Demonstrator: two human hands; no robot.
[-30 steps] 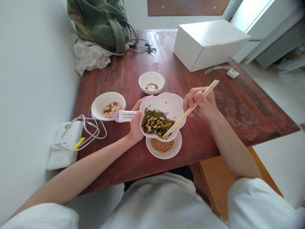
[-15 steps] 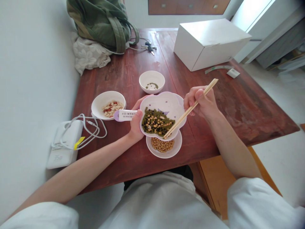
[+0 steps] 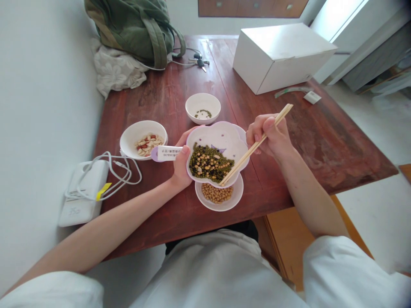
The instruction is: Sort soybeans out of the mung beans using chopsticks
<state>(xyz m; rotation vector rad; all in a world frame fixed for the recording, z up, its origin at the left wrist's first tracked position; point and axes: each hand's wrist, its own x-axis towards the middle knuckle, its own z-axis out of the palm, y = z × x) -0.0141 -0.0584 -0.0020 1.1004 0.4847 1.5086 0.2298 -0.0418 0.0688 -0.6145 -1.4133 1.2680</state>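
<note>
"Over the wooden table (image 3: 324, 141), any difference from the earlier frame?"

"Only a slight drift of everything toward the upper left of the view, hands and dish together."

"Left hand (image 3: 181, 164)?"

"Under the flower-shaped plastic dish (image 3: 224, 139), fingers curled up around its edge, thumb pressed down at the base of the lilac handle with its white paper label (image 3: 167, 153). Same firm grip as before."

"Right hand (image 3: 271, 137)?"

"Just beside the dish's right lobe, fingers and thumb pinched around a pair of wooden chopsticks (image 3: 242, 159), tips angled down to the near rim, next to the bean mix (image 3: 210, 164) of green mung beans and yellow soybeans. Contact with beans or rim impossible to tell."

"And the dish's place?"

"Above the far side of a white bowl of soybeans (image 3: 221, 204), overlapping it, with a small white bowl of mung beans (image 3: 203, 100) beyond. Near the left hand, a white bowl of peanuts and pale kernels (image 3: 135, 137)."

"Farther off?"

"A green backpack (image 3: 135, 30), a crumpled floral cloth (image 3: 114, 70), keys (image 3: 199, 60), a white cardboard box (image 3: 279, 55), and at left a white power bank (image 3: 80, 214). No change in their places on the table."
</note>
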